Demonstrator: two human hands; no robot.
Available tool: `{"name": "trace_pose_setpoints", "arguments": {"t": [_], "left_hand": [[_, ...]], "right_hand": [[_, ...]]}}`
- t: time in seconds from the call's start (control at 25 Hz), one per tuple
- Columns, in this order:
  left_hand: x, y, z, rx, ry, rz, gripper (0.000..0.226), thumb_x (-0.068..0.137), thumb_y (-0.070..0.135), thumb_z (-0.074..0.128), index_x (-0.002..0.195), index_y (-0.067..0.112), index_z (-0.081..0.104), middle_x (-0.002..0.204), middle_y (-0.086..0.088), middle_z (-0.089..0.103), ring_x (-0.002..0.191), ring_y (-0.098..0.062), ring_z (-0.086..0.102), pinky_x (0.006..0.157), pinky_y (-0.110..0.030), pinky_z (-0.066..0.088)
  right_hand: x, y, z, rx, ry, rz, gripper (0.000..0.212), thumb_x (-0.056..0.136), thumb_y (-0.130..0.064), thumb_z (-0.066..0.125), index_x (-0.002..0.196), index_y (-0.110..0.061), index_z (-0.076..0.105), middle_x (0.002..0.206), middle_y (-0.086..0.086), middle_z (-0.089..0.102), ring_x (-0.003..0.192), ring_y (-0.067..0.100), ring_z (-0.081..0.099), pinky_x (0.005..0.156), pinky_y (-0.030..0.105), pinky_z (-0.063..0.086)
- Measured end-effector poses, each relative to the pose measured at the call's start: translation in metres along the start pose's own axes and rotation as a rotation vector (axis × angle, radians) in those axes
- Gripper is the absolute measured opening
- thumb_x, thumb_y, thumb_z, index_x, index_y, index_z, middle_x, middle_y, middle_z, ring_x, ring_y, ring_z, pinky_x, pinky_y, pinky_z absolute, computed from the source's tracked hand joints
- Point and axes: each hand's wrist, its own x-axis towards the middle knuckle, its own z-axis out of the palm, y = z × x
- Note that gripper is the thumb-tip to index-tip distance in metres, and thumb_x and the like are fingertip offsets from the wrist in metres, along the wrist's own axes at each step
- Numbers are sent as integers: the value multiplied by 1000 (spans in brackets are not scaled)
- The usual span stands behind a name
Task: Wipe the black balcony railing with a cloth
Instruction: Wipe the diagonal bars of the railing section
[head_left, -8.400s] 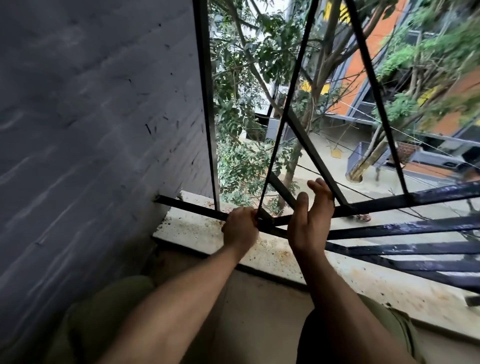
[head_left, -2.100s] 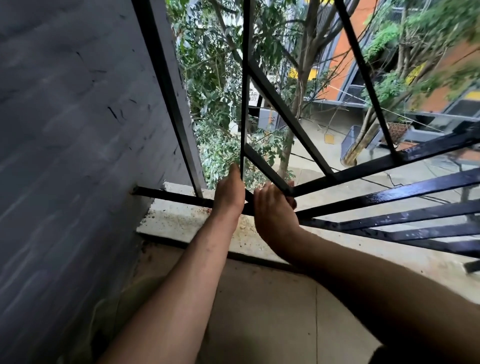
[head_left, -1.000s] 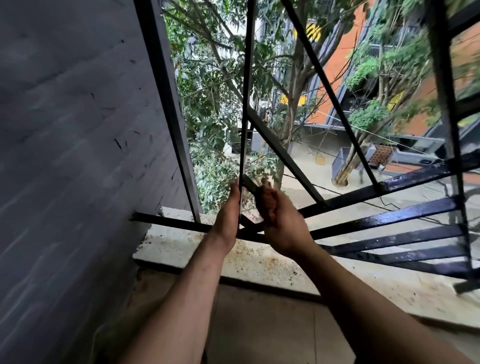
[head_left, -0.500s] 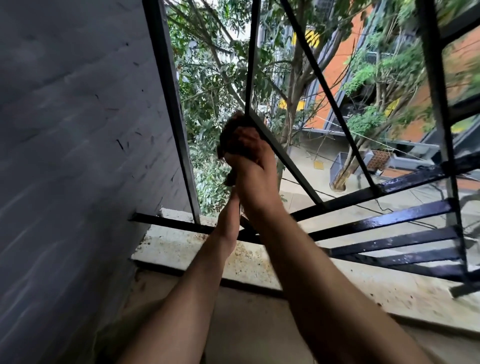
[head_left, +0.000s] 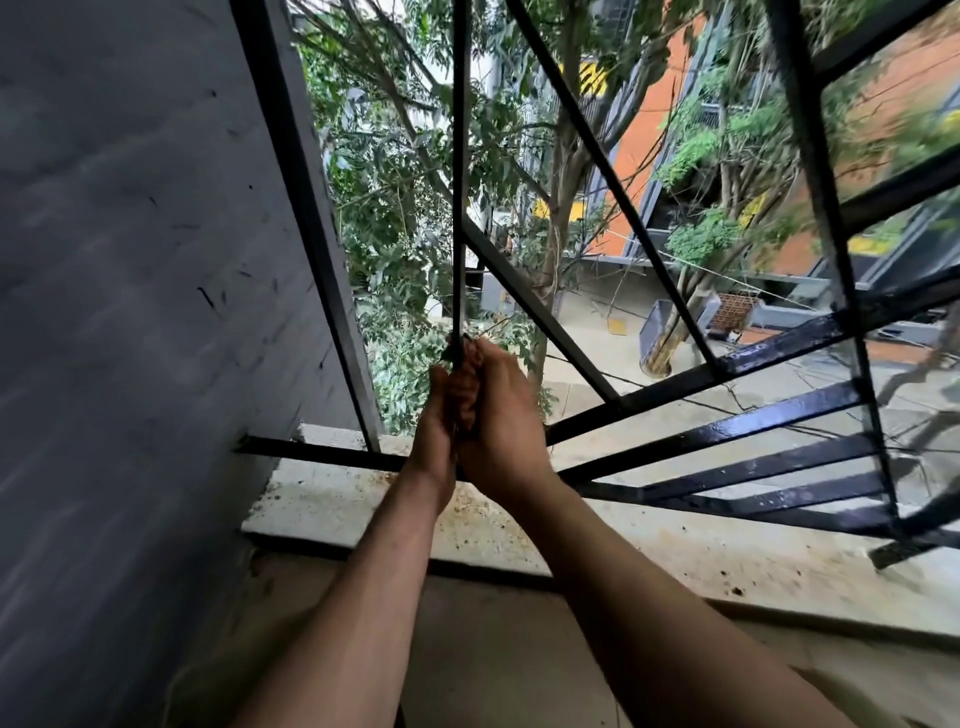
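1. Plainly, the railing (head_left: 727, 436) is fixed black metal. It is stiff and heavy and will not give, so nothing needs lifting; it only needs steady pressure along each bar.
2. The work sits at the thin upright bar (head_left: 458, 156), which runs down the centre of the frame to the hands, just right of the grey wall (head_left: 130, 260).
3. The left hand (head_left: 434, 421) lies against the left side of that bar low down. Its fingers seem curled round the bar, bracing it.
4. The right hand (head_left: 501, 415) is closed round the same bar, touching the left hand.
5. The cloth (head_left: 451, 352) is almost wholly hidden. Only a dark scrap shows at the bar just above the hands, so it is most likely bunched inside the right fist.
6. The cloth looks soft and light. It probably works best wrapped round the narrow bar and slid along it, held tight enough that it cannot slip out over the drop outside.
7. The lower cross bars at the right of the frame shine as if wet, so they may be slippery to hold.
8. The stained ledge (head_left: 363, 499) below the hands looks gritty.
9. No brand, label or writing can be read. Yellow signs (head_left: 592, 78) on the orange building (head_left: 639, 135) at the upper centre are too blurred to make out.
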Motion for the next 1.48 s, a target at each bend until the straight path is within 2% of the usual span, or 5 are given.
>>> {"name": "trace_pose_setpoints", "arguments": {"t": [0.44, 0.64, 1.04, 1.2, 1.48], "left_hand": [[9, -11, -17, 412, 29, 125, 75, 91, 76, 17, 85, 18, 65, 101, -7, 74, 101, -10, 67, 115, -47, 32], [16, -19, -24, 403, 31, 145, 79, 91, 74, 18, 92, 11, 67, 99, -6, 74, 94, -8, 67, 112, -51, 35], [16, -14, -22, 379, -26, 123, 65, 90, 75, 25, 80, 30, 69, 99, 0, 74, 107, -16, 66, 112, -51, 34], [14, -14, -25, 363, -25, 162, 64, 97, 65, 24, 87, 17, 66, 94, 3, 71, 99, -8, 64, 106, -43, 36], [13, -17, -21, 311, -61, 98, 55, 102, 66, 25, 110, 40, 73, 130, 12, 63, 128, -3, 52, 111, -38, 37]], "right_hand": [[-11, 13, -67, -1673, -774, -131, 32, 100, -14, 45, 122, 4, 59, 91, 21, 57, 79, 35, 52, 66, 49, 44], [-23, 15, -46, -1165, -514, 55, 54, 102, -22, 40, 143, 14, 39, 140, 32, 43, 130, 47, 40, 118, 61, 25], [-7, 31, -42, -1244, -504, 44, 49, 103, -16, 33, 144, 9, 41, 124, 32, 53, 111, 43, 52, 90, 50, 47], [-35, 20, -54, -1000, -452, 245, 56, 99, -11, 31, 148, 17, 30, 142, 45, 41, 136, 55, 41, 117, 62, 29], [36, -16, -38, 618, -135, 691, 14, 81, -2, 61, 90, 2, 71, 93, 22, 75, 82, 39, 69, 66, 43, 60]]}}
